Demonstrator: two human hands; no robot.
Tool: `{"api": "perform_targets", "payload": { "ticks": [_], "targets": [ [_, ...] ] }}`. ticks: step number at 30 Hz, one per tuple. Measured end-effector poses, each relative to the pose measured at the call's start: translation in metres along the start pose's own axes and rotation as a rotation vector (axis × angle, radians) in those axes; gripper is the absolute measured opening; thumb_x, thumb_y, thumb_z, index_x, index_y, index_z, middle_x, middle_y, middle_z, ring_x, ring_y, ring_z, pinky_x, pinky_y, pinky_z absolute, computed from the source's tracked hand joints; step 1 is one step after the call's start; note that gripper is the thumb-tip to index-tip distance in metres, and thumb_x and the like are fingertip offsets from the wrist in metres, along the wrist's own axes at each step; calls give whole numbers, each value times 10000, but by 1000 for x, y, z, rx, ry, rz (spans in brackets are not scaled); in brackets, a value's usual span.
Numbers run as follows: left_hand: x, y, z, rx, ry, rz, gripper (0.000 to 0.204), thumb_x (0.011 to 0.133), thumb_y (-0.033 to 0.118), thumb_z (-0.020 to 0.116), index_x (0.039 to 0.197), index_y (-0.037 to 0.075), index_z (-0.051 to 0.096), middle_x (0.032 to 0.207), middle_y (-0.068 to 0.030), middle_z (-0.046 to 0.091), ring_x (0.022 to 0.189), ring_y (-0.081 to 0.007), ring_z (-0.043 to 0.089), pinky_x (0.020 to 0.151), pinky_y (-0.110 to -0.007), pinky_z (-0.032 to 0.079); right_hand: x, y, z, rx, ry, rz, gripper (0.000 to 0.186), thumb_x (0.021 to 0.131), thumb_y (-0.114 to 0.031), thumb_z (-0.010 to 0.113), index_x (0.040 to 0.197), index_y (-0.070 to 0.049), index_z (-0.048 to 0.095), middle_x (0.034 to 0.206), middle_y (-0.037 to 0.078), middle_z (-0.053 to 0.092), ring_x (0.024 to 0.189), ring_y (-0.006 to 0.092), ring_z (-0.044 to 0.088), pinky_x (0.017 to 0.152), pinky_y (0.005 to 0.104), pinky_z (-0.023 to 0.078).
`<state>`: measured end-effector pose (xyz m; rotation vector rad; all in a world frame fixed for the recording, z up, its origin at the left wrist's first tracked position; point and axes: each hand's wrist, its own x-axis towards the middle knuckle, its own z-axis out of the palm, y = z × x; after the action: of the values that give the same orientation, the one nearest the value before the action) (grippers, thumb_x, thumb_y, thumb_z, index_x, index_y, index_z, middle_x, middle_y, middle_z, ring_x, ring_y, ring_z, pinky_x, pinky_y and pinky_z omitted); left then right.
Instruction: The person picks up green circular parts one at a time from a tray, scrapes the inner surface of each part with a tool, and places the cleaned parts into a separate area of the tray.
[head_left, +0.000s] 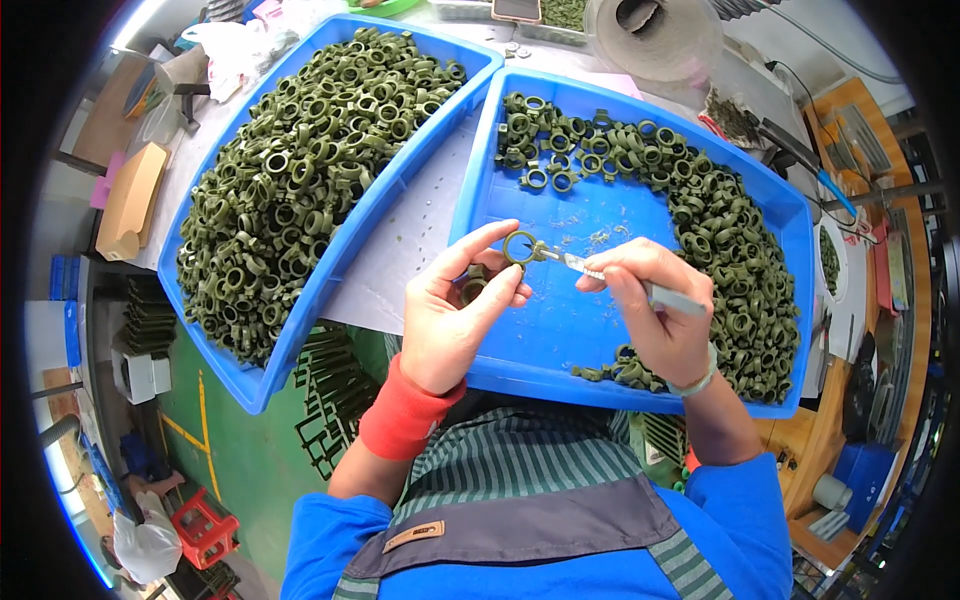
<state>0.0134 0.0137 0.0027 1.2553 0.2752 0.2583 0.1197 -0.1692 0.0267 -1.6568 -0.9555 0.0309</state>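
Observation:
Between the thumb and index finger of my left hand (455, 295) is a green ring-shaped part (519, 248) with a small tab. Another green ring shows partly under those fingers, curled against the palm. My right hand (655, 305) grips a craft knife (672, 298) with a grey handle, and its thin metal blade meets the ring's tab side. Both hands are above the right blue tray (530, 372). Small green shavings (600, 237) lie on the tray's bottom, and many similar green rings (740, 270) are heaped along its far and right sides.
A left blue tray (330, 280) is piled high with green rings (300, 170). Behind stand a large cardboard-like roll (640, 30) and white plastic bags (235, 50). An open cardboard box (138, 200) is at far left. A red plastic stool (205, 527) stands on the green floor.

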Motion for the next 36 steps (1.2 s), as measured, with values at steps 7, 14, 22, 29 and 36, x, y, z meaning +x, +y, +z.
{"api": "perform_targets", "payload": {
  "ticks": [7,14,22,29,36],
  "targets": [
    [0,-2,0,5,7,13,414,932,-19,626,1341,21,572,954,-32,635,846,-108,662,773,-232,545,-1,-7,7,-288,-111,-386,389,680,-191,872,1002,-24,729,831,79,719,706,211,686,610,314,550],
    [1,-3,2,143,21,66,415,925,-27,625,1334,20,572,944,-30,637,855,-101,660,760,-228,539,-6,-8,24,-398,-77,-488,432,713,-206,850,1048,25,708,820,92,706,693,205,671,603,312,547],
    [1,-3,3,41,-2,-13,369,907,-28,651,1269,7,591,968,-34,636,839,-100,645,729,-219,531,-1,-8,17,-44,197,-93,203,888,-3,681,1086,40,670,895,144,714,778,225,712,682,309,560],
    [-5,-1,6,90,-78,9,344,896,-17,682,1226,15,591,1004,-35,639,867,-91,622,713,-212,506,0,7,23,-120,-5,53,258,830,0,735,1080,-52,694,991,123,721,835,220,717,737,317,561],
    [-1,2,-1,-232,-106,-197,279,893,11,707,1158,-1,620,928,-16,633,839,-88,617,668,-209,480,-1,8,26,-20,25,13,233,850,46,680,1069,-33,682,1051,124,728,907,238,729,812,319,576]
  ]
}}
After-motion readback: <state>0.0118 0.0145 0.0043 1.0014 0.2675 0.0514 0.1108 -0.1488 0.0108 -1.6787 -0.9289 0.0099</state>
